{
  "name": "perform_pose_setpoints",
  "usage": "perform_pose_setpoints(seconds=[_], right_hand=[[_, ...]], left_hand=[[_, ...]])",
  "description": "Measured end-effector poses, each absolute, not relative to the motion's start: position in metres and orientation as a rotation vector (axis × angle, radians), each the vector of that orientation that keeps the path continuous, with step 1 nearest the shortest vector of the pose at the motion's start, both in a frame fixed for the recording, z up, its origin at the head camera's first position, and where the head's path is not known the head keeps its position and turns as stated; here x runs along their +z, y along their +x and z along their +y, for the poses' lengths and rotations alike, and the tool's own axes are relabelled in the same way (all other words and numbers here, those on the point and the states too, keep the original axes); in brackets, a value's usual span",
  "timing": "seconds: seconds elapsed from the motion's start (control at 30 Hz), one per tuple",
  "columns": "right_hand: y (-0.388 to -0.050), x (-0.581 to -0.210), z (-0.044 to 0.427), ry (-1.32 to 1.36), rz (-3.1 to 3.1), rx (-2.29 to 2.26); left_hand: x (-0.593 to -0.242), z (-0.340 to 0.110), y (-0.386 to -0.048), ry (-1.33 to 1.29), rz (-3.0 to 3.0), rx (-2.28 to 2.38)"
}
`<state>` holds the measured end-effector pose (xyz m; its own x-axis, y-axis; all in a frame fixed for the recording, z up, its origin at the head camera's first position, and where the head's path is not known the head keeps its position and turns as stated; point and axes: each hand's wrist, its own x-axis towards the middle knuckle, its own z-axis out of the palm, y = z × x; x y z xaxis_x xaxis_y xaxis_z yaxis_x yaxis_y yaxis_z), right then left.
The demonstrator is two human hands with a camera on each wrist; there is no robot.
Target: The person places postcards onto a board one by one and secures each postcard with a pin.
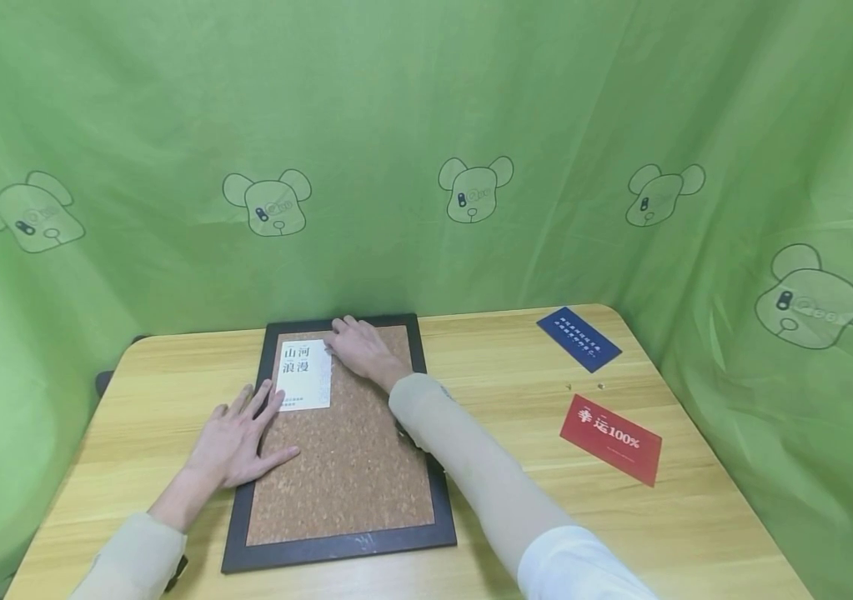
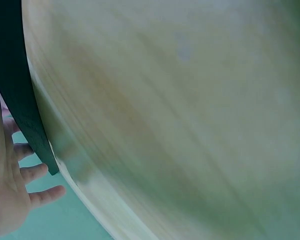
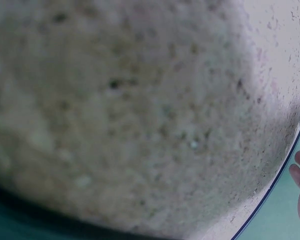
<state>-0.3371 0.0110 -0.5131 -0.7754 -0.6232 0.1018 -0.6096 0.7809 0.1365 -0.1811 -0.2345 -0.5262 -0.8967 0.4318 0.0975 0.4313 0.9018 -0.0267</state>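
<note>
A white card with dark characters (image 1: 304,387) lies on the upper left of a cork board (image 1: 343,475) with a black frame (image 1: 336,546). My left hand (image 1: 234,442) spreads its fingers over the frame's left side, fingertips at the card's left edge and thumb on the cork. Across the top of the board reaches my right hand (image 1: 366,348), its thumb side at the card's upper right corner and other fingers by the top frame bar. Whether anything small is under the right fingertips cannot be seen. The left wrist view shows the left hand (image 2: 12,185) beside the dark frame (image 2: 22,80).
On the wooden table (image 1: 501,375), to the right of the board, lie a blue card (image 1: 579,338) and a red card (image 1: 612,439). Small shiny pieces (image 1: 602,386) sit between those cards. A green curtain (image 1: 366,100) surrounds the table at the back and sides.
</note>
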Motion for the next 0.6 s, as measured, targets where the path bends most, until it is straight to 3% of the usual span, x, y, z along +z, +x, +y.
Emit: perform_pose_setpoints(seconds=[0.6], right_hand=[[-0.335,-0.5114,0.0068,0.969,-2.811,-0.235]], left_hand=[[-0.5258,-0.2358,-0.181,-0.668,-2.978,-0.018]])
